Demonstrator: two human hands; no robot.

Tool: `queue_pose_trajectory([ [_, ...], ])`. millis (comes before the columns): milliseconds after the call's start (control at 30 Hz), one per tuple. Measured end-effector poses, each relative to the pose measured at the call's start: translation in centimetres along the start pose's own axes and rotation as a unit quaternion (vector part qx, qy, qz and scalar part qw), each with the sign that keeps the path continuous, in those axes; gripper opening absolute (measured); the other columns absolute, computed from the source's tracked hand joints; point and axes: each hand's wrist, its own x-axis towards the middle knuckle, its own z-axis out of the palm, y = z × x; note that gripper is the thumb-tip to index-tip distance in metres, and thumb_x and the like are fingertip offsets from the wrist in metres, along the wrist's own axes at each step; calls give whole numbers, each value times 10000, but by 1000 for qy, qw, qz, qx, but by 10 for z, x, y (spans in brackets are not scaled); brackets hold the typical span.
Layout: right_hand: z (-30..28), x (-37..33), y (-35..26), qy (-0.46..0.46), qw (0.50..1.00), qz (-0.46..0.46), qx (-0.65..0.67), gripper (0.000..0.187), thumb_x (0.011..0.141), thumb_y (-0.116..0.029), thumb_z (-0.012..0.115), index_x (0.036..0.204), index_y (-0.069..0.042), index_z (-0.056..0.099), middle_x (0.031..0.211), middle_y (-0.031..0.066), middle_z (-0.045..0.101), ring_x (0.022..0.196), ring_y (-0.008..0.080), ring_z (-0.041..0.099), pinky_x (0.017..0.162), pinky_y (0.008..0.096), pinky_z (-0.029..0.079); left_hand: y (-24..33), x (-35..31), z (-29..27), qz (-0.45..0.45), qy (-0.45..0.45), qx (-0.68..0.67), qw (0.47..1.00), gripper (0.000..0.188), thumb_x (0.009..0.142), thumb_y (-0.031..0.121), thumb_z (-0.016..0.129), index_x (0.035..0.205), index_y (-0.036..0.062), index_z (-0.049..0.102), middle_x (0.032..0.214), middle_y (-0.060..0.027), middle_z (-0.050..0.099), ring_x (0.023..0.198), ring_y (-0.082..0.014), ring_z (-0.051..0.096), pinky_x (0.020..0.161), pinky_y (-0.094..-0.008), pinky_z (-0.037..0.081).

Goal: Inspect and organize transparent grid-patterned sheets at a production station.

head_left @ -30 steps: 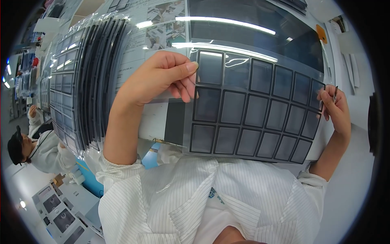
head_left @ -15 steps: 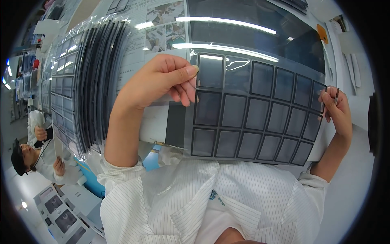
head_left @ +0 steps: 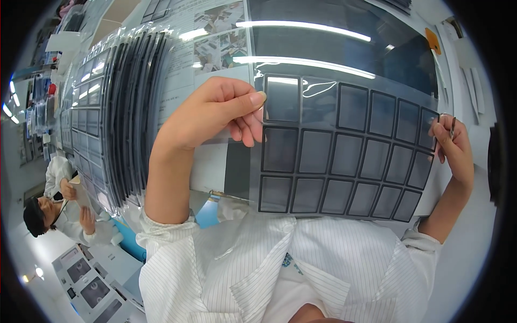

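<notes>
A clear film sheet (head_left: 319, 112) spans the space in front of my chest, carrying dark-framed rectangular panels (head_left: 315, 152) in three rows. In its far row, the second spot from the left has no dark frame. Closed in a pinch, my left hand (head_left: 215, 113) grips the sheet's left edge near the far corner. My right hand (head_left: 455, 148) holds the opposite edge between thumb and fingers. A thin dark metal tool (head_left: 453, 127), perhaps tweezers, sticks up from the right fingers; its other end is hidden.
A thick stack of similar panel sheets (head_left: 129, 107) stands on the left. Beneath the far part lie a printed page with photos (head_left: 221, 37) and a dark glossy mat (head_left: 334, 40). An orange tag (head_left: 432, 40) is at far right. Another person (head_left: 59, 207) works at far left.
The whole view has shifted slightly right and down. Both hands keep the same hold on the film sheet. The other person's position in view has shifted a little too.
</notes>
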Motion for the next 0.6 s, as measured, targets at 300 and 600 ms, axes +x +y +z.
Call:
queue_pose_trajectory([
  [300,-1,0,0,-16,1000,-2,0,329,913,-351,566,781,-57,503,737,-1,522,436,25,512,338,146,292,-3,1,-1,5,-3,-3,1000,318,940,267,505,754,29,606,640,-81,651,515,-102,606,444,-172,406],
  [600,0,1,-1,-11,1000,1,1,334,913,-358,564,784,-56,503,731,-3,525,431,22,507,341,147,304,-3,1,-2,6,-14,-17,1000,306,944,255,499,765,31,608,641,-78,650,516,-103,610,445,-168,413],
])
